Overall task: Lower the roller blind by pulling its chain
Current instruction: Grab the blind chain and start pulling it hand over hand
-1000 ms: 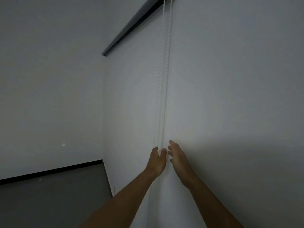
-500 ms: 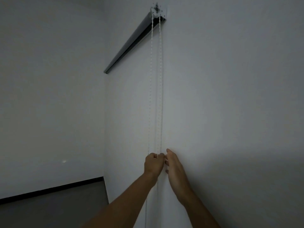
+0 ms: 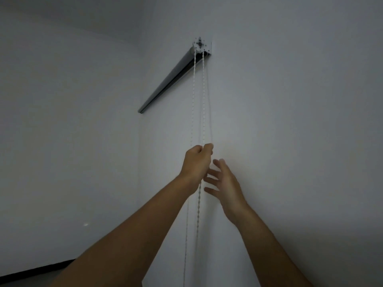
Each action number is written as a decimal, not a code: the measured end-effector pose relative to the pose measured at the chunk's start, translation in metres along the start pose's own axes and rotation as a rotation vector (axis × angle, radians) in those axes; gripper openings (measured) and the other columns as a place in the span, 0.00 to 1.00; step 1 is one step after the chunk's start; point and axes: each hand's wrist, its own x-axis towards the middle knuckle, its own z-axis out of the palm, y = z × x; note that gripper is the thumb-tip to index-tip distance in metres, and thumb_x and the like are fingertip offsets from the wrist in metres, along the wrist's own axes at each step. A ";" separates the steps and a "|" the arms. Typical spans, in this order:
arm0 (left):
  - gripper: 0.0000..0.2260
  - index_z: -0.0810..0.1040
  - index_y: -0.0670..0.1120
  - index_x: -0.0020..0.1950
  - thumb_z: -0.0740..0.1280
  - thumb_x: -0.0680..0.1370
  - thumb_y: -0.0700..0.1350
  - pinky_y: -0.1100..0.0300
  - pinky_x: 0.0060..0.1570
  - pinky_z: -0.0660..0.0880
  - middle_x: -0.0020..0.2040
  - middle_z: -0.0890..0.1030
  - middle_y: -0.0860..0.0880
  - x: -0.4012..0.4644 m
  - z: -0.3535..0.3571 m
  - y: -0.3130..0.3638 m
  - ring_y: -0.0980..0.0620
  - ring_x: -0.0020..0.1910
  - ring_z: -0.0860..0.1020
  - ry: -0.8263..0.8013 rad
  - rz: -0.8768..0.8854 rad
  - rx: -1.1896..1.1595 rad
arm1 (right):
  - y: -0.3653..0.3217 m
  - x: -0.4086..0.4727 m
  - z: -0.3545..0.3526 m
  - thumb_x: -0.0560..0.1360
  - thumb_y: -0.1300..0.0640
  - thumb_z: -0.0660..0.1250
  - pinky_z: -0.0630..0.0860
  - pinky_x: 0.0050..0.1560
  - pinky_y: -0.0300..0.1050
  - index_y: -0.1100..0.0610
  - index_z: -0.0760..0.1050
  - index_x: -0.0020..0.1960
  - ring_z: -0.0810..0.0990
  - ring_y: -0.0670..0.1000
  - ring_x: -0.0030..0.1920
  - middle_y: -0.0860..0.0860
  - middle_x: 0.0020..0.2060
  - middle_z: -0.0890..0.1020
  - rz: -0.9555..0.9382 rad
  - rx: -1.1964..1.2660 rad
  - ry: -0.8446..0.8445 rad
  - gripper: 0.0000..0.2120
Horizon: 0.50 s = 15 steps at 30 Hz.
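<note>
A white bead chain hangs in two strands from the bracket at the near end of the dark roller tube, high on the white wall. My left hand is closed in a fist around the right strand at its top knuckles. The left strand runs down just beside that hand. My right hand hovers just below and right of the left hand, fingers spread, holding nothing. The blind's fabric hangs pale and flat below the tube; its bottom edge is out of view.
A second white wall meets the blind's wall at a corner on the left. A dark skirting strip and grey floor show at the bottom left. The wall right of the chain is bare.
My left hand has risen along the chain and stays closed on it. My right hand has come off the chain, dropped lower and spread its fingers. The view has tilted up, showing the bracket.
</note>
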 end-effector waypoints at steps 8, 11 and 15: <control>0.20 0.83 0.48 0.55 0.53 0.84 0.55 0.52 0.43 0.83 0.47 0.87 0.46 -0.015 0.002 0.014 0.48 0.46 0.85 0.062 0.123 0.014 | -0.065 0.034 0.019 0.81 0.38 0.54 0.82 0.41 0.48 0.53 0.76 0.65 0.87 0.53 0.51 0.57 0.57 0.86 0.111 0.255 -0.195 0.25; 0.23 0.78 0.43 0.66 0.49 0.85 0.54 0.43 0.60 0.76 0.60 0.82 0.37 -0.017 0.004 0.014 0.37 0.61 0.79 0.102 0.135 0.086 | -0.086 0.043 0.027 0.81 0.39 0.54 0.80 0.53 0.55 0.56 0.74 0.66 0.86 0.60 0.53 0.59 0.52 0.87 0.149 0.292 -0.285 0.25; 0.24 0.81 0.40 0.55 0.49 0.86 0.52 0.52 0.42 0.78 0.45 0.84 0.39 -0.018 -0.002 0.010 0.44 0.44 0.83 0.141 0.270 0.151 | -0.114 0.047 0.040 0.82 0.43 0.57 0.82 0.37 0.48 0.62 0.74 0.64 0.86 0.59 0.37 0.59 0.42 0.88 0.148 0.397 -0.358 0.24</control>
